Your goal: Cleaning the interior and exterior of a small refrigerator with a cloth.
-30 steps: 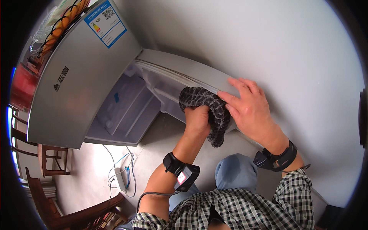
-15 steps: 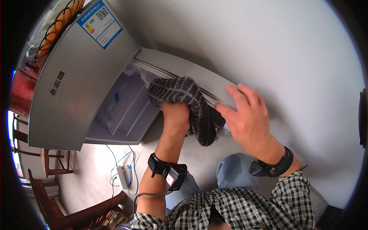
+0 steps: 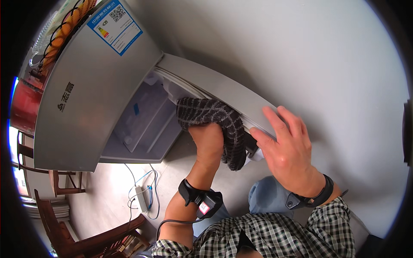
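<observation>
My left hand [image 3: 207, 134] has a dark grey checked cloth [image 3: 211, 112] bunched over its fingers, which are hidden under the folds. The cloth lies against the inner side of the open refrigerator door [image 3: 219, 84], and one end of it hangs down along the door's shelf area. At the door's free edge my right hand [image 3: 287, 148] grips, thumb on the inner side and fingers over the outer face. Beside the cloth, a black and whitish part [image 3: 253, 146] of the door's inside shows between my two hands.
The grey refrigerator [image 3: 86, 94] stands at the left, its pale compartment [image 3: 146, 116] open. A pale wall [image 3: 322, 56] runs behind the door. On the floor lie a power strip [image 3: 141, 199] and cables. Wooden chairs [image 3: 64, 234] stand at the lower left.
My left hand and the cloth have shifted a little right and down along the door's inner side. My right hand sits slightly lower and further right, still at the door edge.
</observation>
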A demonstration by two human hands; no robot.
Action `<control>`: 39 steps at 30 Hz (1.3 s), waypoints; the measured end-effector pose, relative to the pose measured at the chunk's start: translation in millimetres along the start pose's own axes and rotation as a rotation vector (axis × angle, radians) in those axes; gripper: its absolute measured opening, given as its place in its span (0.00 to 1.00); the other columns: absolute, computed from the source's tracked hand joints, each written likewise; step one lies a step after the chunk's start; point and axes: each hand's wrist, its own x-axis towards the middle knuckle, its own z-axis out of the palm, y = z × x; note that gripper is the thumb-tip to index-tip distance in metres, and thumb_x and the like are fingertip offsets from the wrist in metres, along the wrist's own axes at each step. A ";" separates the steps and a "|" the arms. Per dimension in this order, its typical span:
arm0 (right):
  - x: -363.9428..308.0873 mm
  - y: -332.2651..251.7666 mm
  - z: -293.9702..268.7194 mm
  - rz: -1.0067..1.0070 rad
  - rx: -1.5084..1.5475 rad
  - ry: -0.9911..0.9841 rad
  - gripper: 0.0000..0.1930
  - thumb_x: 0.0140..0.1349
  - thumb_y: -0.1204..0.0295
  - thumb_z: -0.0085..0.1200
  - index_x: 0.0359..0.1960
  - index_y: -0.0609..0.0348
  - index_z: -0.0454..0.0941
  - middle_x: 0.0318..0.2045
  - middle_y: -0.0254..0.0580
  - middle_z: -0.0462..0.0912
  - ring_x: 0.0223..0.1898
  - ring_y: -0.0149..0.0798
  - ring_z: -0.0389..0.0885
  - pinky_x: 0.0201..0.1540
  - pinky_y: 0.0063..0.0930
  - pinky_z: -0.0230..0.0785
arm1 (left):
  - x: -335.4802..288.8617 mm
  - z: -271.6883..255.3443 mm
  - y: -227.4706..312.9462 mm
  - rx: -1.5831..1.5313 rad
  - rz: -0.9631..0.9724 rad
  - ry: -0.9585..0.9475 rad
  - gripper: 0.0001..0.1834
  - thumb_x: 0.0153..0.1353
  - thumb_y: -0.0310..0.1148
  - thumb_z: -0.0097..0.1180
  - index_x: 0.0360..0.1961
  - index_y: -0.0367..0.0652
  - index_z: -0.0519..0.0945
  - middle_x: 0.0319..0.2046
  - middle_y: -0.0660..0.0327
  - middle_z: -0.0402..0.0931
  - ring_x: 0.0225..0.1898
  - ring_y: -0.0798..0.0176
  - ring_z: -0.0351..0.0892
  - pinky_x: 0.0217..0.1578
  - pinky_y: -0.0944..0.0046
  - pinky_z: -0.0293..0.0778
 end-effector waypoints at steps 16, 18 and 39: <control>-0.8 -0.7 -9.1 0.024 0.041 -0.110 0.12 0.42 0.76 0.46 0.31 0.54 0.76 0.45 0.44 0.67 0.43 0.47 0.64 0.39 0.36 0.59 | 93.3 -37.5 20.8 0.110 -0.004 0.327 0.08 0.48 0.25 0.45 0.26 0.32 0.75 0.25 0.61 0.72 0.25 0.69 0.72 0.26 0.71 0.68; 1.1 -2.0 -12.0 0.012 0.058 -0.123 0.13 0.40 0.76 0.47 0.31 0.54 0.75 0.44 0.43 0.67 0.42 0.46 0.64 0.39 0.35 0.59 | 103.6 -44.1 20.2 0.117 0.012 0.369 0.07 0.48 0.24 0.46 0.27 0.31 0.75 0.26 0.61 0.73 0.26 0.68 0.72 0.27 0.71 0.68; 5.3 -1.9 -6.1 -0.009 0.223 -0.052 0.14 0.33 0.77 0.55 0.28 0.54 0.77 0.40 0.44 0.71 0.39 0.44 0.67 0.36 0.31 0.65 | 109.4 -49.5 9.1 -0.036 -0.033 0.396 0.12 0.45 0.16 0.40 0.30 0.34 0.74 0.25 0.60 0.72 0.22 0.67 0.71 0.23 0.69 0.69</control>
